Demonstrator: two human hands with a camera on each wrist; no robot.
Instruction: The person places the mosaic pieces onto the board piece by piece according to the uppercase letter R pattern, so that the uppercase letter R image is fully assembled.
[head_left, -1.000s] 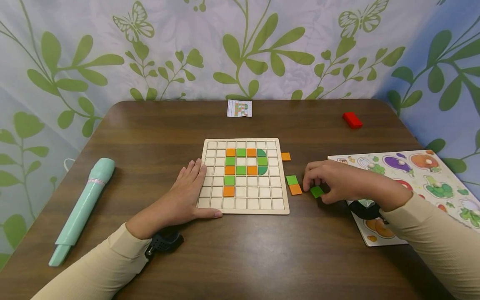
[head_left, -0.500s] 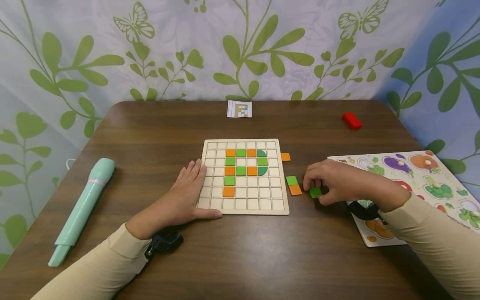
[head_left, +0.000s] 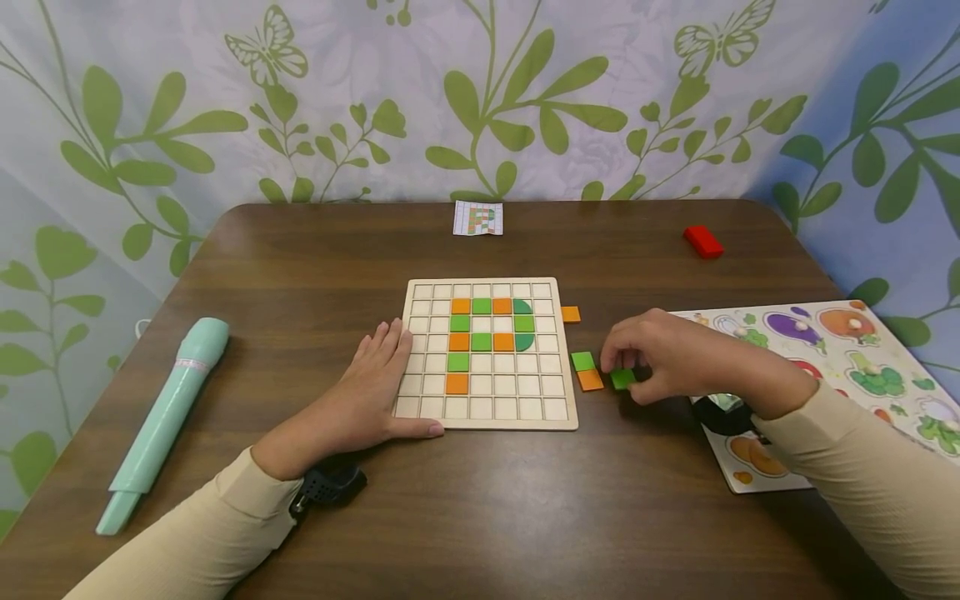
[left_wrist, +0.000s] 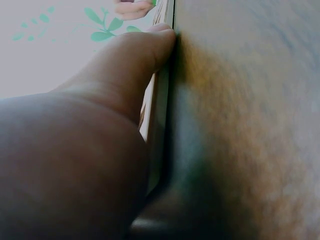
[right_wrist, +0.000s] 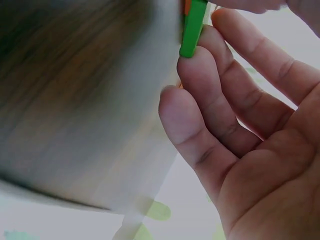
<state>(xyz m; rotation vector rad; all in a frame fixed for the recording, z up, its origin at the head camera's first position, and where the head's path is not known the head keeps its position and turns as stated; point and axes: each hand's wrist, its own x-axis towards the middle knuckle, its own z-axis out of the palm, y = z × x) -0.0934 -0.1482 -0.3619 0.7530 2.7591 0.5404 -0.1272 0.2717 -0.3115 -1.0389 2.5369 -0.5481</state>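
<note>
A pale wooden grid board [head_left: 542, 387] lies mid-table with orange, light green and dark green pieces set in its cells. My left hand [head_left: 367, 387] rests along its left side, fingers extended, thumb [left_wrist: 150, 47] at the near edge. To the right of the board, my right hand [head_left: 660, 357] pinches a light green square tile [head_left: 622, 379] between thumb and fingers. Seen from the right wrist, that green tile [right_wrist: 193, 32] stands on edge at the fingertips. Just left of it lie another green tile [head_left: 582, 361] and an orange tile [head_left: 590, 380], touching each other.
One orange tile [head_left: 571, 314] lies by the board's right edge. A printed pattern card [head_left: 477, 218] and a red block [head_left: 703, 242] are at the back. A vegetable puzzle board [head_left: 885, 333] lies under the right forearm; a mint-green microphone-shaped object [head_left: 165, 421] is at left.
My right hand has shifted slightly left with the green tile, closer to the green and orange pair. The left hand and the grid board have stayed in place.
</note>
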